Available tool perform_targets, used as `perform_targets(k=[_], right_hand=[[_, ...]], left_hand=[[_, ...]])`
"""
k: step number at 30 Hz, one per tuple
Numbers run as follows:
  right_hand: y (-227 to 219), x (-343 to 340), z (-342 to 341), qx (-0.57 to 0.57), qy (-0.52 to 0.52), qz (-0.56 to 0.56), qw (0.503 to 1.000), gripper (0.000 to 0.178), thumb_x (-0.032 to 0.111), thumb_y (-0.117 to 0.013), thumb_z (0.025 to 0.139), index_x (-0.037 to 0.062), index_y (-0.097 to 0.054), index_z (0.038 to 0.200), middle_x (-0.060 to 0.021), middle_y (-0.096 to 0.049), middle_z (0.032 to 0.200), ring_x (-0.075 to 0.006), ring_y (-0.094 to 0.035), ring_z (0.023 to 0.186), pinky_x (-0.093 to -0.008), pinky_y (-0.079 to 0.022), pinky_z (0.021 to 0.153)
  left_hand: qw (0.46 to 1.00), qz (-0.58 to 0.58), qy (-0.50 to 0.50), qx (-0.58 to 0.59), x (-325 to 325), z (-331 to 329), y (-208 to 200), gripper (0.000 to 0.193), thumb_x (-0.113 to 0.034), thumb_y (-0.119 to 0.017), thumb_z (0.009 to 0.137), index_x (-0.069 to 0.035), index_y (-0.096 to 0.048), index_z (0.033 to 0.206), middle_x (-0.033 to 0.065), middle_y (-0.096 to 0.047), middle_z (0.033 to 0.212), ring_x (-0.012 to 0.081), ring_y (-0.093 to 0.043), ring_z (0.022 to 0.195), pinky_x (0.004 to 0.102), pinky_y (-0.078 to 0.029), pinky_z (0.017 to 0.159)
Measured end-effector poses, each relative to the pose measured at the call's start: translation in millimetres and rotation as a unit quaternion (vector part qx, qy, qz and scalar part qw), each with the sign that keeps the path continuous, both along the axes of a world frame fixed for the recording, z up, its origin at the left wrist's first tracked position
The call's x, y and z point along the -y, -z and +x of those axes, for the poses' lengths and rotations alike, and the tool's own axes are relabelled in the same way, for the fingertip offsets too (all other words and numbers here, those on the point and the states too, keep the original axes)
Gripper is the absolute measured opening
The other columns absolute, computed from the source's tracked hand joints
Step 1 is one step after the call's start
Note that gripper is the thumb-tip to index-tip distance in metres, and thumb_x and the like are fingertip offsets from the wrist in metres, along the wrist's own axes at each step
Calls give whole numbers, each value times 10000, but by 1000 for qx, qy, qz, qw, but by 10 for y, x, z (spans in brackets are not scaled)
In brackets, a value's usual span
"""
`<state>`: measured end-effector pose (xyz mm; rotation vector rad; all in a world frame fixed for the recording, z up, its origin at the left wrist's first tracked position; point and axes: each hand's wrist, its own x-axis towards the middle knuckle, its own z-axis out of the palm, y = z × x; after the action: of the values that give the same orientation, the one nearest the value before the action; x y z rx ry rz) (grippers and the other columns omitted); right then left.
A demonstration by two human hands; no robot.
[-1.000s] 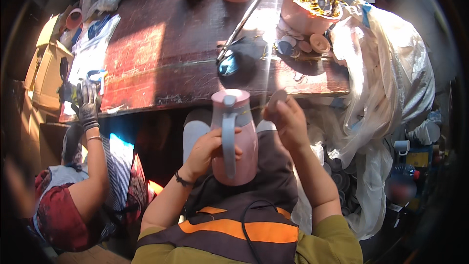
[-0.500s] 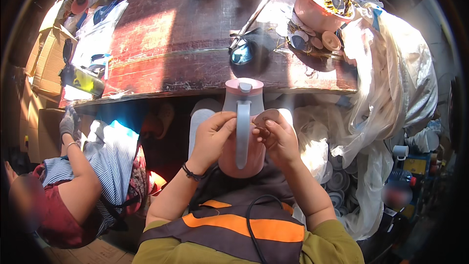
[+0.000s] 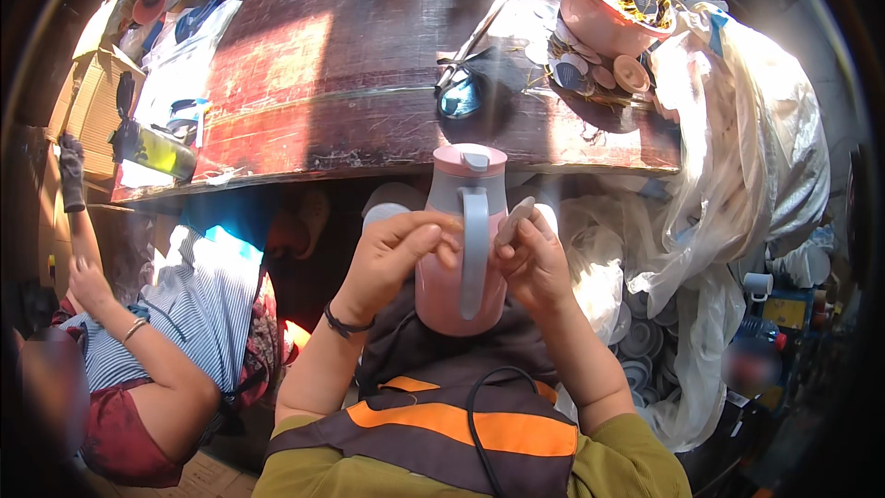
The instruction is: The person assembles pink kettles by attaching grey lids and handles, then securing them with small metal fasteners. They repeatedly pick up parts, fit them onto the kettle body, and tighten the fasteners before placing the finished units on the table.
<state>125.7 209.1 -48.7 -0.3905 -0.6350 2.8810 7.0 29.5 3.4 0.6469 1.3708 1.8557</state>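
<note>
A pink jug [image 3: 438, 290] with a pale grey handle and a pink lid stands upright at my lap, its handle facing me. My right hand [image 3: 535, 263] pinches a round flat tag [image 3: 514, 219], tilted nearly edge-on, just right of the handle. On the handle's left side is my left hand [image 3: 401, 254], thumb and fingers curled together close to its upper part. Whatever those fingers hold, perhaps something thin, is too small to make out.
A dark red table [image 3: 369, 65] lies ahead, with a pink tub [image 3: 604, 23] of gold-stringed tags, loose tags [image 3: 576, 74] and a black bundle [image 3: 475, 97]. Clear plastic sheeting [image 3: 737, 129] hangs at right. At left a co-worker's gloved hand [image 3: 71, 171] is beside cardboard boxes [image 3: 92, 111].
The tag in my right hand has turned from face-up to nearly edge-on. My left hand has shifted slightly left of the handle. The co-worker's gloved hand has moved left and up.
</note>
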Motion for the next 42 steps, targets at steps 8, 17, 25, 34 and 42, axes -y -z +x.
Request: perform_targets(k=[8, 17, 25, 34, 42], right_hand=[[-167, -40, -164, 8, 25, 69, 997, 235, 134, -566, 949, 54, -513, 1163, -33, -618, 943, -110, -577, 773, -243, -477, 674], [-69, -51, 8, 80, 4, -22, 997, 193, 147, -536, 962, 60, -545, 1134, -38, -636, 909, -132, -620, 771, -238, -477, 625], [-52, -79, 8, 112, -24, 14, 993, 158, 166, -535, 956, 68, -542, 1079, -40, -618, 885, -120, -588, 730, -243, -452, 597], [-484, 90, -102, 35, 57, 428, 901, 170, 101, -602, 930, 12, -593, 1075, -41, -652, 919, -107, -617, 763, -232, -487, 685], [-352, 378, 16, 72, -70, 296, 950, 302, 198, -591, 944, 30, -527, 1188, -44, -552, 1076, -107, -554, 906, -238, -452, 790]], left_hand=[[985, 85, -81, 125, -55, 42, -119, 516, -88, -506, 946, 11, -339, 1425, 112, -668, 883, 196, -644, 898, 323, -498, 840], [921, 181, -31, 344, 352, 73, 249, 330, -109, -511, 912, 13, -520, 1219, 56, -615, 681, 198, -640, 828, 271, -479, 704], [984, 107, 54, 135, 483, 39, 32, 257, -98, -533, 829, 66, -658, 983, 138, -672, 757, 286, -657, 767, 434, -449, 920], [995, -96, -8, -31, -85, 65, -193, 417, -88, -656, 885, -60, -568, 1292, 46, -638, 1127, 76, -604, 806, 208, -476, 652], [918, -194, -71, -339, -211, 3, -307, 214, -158, -666, 819, -39, -666, 997, 113, -636, 867, 232, -618, 827, 325, -481, 726]])
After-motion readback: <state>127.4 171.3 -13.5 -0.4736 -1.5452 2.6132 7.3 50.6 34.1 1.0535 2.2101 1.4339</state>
